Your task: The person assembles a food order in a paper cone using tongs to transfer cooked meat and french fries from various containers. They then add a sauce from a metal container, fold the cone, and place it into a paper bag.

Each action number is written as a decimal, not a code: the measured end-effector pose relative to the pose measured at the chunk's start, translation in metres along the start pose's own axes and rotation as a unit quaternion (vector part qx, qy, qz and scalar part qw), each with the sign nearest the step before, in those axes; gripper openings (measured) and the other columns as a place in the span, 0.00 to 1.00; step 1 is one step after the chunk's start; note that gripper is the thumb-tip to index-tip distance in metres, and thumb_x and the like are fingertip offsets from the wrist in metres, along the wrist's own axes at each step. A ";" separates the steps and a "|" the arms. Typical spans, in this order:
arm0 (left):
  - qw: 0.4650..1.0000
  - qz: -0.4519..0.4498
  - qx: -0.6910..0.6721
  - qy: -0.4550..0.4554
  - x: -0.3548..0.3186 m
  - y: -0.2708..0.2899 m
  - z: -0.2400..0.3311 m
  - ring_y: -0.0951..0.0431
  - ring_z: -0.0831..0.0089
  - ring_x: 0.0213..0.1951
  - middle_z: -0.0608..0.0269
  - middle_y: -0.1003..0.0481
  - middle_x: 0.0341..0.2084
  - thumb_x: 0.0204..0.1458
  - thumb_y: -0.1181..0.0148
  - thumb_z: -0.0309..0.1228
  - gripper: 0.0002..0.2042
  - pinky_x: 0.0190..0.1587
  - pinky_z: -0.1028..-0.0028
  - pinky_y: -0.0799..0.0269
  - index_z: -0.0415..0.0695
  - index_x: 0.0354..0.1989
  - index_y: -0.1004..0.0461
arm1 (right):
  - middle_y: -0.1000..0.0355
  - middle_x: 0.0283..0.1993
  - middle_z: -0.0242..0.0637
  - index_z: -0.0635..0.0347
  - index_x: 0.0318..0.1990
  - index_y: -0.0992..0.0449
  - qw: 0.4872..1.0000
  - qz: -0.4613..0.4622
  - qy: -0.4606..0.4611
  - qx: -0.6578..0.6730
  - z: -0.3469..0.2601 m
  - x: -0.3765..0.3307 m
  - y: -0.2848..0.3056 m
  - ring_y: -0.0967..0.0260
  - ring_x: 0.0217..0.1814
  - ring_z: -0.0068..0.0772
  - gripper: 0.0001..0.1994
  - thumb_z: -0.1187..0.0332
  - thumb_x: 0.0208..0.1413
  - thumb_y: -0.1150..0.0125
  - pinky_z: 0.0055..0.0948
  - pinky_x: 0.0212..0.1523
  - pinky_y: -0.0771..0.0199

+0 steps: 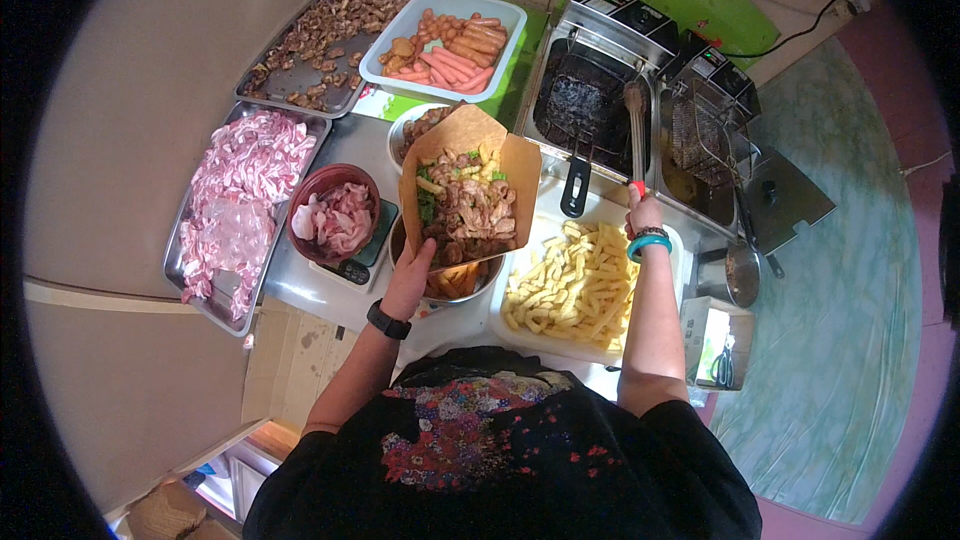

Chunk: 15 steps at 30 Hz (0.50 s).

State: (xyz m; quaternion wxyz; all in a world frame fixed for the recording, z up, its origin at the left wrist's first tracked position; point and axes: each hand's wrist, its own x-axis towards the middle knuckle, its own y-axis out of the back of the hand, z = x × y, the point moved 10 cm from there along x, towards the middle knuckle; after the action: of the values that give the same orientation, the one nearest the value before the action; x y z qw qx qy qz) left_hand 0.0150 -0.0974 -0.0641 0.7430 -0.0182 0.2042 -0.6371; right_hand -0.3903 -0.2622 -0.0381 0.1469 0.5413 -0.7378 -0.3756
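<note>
I have the left hand (408,278) grasping a food box (522,162) mid-frame, the right hand's (645,214) fingers wrapped around tongs (637,130), a metal counter (287,280) beneath, pink floor (922,90) far right.

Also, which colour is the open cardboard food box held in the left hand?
Light brown; the open cardboard food box shows best in the head view.

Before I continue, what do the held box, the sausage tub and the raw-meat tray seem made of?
Box: likely matte brown paperboard, going by its flat, creased-looking flaps.
Sausage tub: probably plastic, pale and smooth with rounded corners.
Raw-meat tray: apparently metal, perhaps stainless steel, from the grey sheen along its rim.
</note>
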 end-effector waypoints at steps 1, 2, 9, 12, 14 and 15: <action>1.000 0.001 0.005 -0.001 0.000 0.001 0.000 0.40 0.74 0.51 0.61 0.38 0.49 0.56 0.57 0.35 0.20 0.54 0.77 0.47 0.37 0.55 0.44 | 0.38 0.10 0.40 0.69 0.16 0.33 1.000 -0.002 -0.003 0.000 0.000 0.000 -0.001 0.37 0.09 0.35 0.30 0.47 0.54 0.57 0.32 0.10 0.39; 1.000 0.001 0.011 -0.002 0.000 0.000 0.001 0.40 0.74 0.51 0.61 0.38 0.49 0.56 0.57 0.35 0.20 0.54 0.77 0.47 0.37 0.55 0.44 | 0.38 0.10 0.40 0.70 0.16 0.33 1.000 -0.003 -0.006 0.001 0.001 0.000 0.000 0.37 0.09 0.35 0.30 0.47 0.54 0.57 0.31 0.10 0.39; 0.998 0.017 0.059 0.026 -0.014 -0.011 0.026 0.40 0.73 0.51 0.61 0.38 0.49 0.56 0.57 0.35 0.20 0.54 0.77 0.48 0.37 0.55 0.44 | 0.37 0.11 0.42 0.70 0.16 0.33 1.000 0.002 -0.017 0.003 0.011 0.006 -0.002 0.36 0.10 0.36 0.31 0.45 0.53 0.57 0.33 0.11 0.39; 0.990 0.012 0.137 -0.002 -0.012 -0.008 0.030 0.40 0.73 0.51 0.61 0.38 0.50 0.56 0.57 0.35 0.21 0.54 0.77 0.48 0.37 0.55 0.46 | 0.41 0.11 0.34 0.62 0.25 0.37 0.999 -0.020 -0.030 0.008 0.011 0.005 -0.006 0.43 0.07 0.27 0.23 0.47 0.53 0.54 0.28 0.07 0.45; 0.999 0.016 0.049 0.004 -0.013 -0.009 0.027 0.40 0.73 0.52 0.60 0.38 0.50 0.56 0.57 0.34 0.22 0.55 0.77 0.49 0.37 0.56 0.47 | 0.41 0.11 0.34 0.63 0.25 0.37 0.999 -0.032 -0.038 0.006 0.007 0.002 -0.008 0.42 0.07 0.28 0.24 0.47 0.52 0.54 0.28 0.07 0.44; 1.000 0.019 0.005 0.007 -0.013 -0.009 0.025 0.41 0.73 0.52 0.60 0.38 0.51 0.56 0.57 0.34 0.22 0.55 0.77 0.49 0.37 0.57 0.48 | 0.41 0.11 0.34 0.63 0.25 0.36 0.999 -0.038 -0.038 0.004 0.004 -0.001 -0.007 0.42 0.08 0.28 0.24 0.46 0.52 0.54 0.28 0.07 0.44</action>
State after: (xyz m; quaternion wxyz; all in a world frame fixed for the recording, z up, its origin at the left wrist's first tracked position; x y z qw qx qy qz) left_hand 0.0133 -0.0930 -0.0349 0.7539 -0.0063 0.2064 -0.6237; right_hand -0.3878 -0.2605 -0.0457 0.1023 0.5545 -0.7234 -0.3984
